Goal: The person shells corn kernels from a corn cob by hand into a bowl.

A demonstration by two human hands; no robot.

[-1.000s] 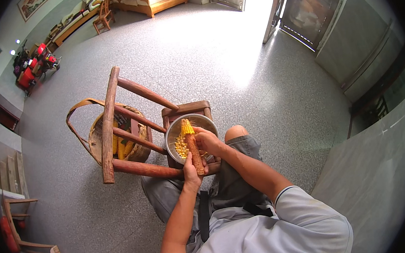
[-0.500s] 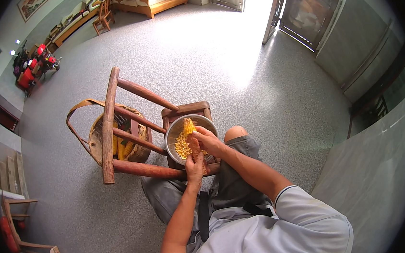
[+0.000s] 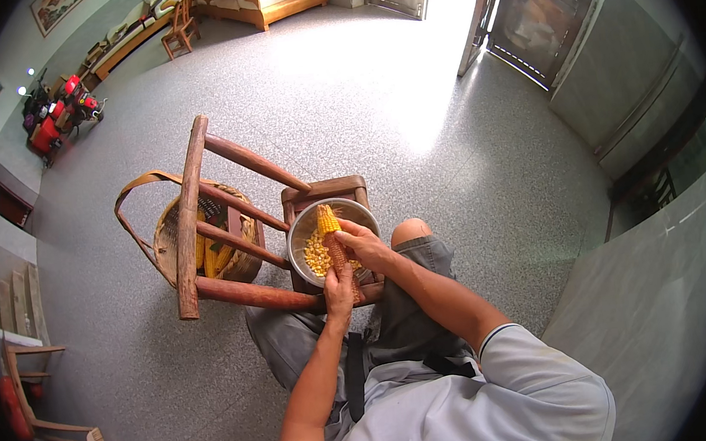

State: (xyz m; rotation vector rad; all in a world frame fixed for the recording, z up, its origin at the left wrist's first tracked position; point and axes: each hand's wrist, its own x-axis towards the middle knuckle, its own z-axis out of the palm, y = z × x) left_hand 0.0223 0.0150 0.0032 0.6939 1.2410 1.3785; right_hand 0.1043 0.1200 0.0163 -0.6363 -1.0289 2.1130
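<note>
A partly shelled corn cob (image 3: 330, 224) is held over a metal bowl (image 3: 294, 251). Yellow kernels cover its far end, while the nearer length is bare and reddish-brown. My left hand (image 3: 339, 287) wraps around the bare lower part. Higher up, my right hand (image 3: 362, 245) is closed on the cob from the right, its thumb against the edge of the kernels. Loose kernels (image 3: 316, 255) lie in the bowl, which rests on a wooden chair (image 3: 323, 189). My fingertips on the far side of the cob are hidden.
Left of the bowl, behind the chair's backrest bars (image 3: 242, 243), stands a woven basket (image 3: 167, 241) with several corn cobs (image 3: 216, 256) in it. A red motorbike (image 3: 59, 120) is at the far left, a wooden sofa (image 3: 267, 9) at the back. An open door (image 3: 533, 24) stands far right.
The cob's kernel-covered tip has shifted slightly to the left, with both hands still on it. Otherwise the scene looks the same.
</note>
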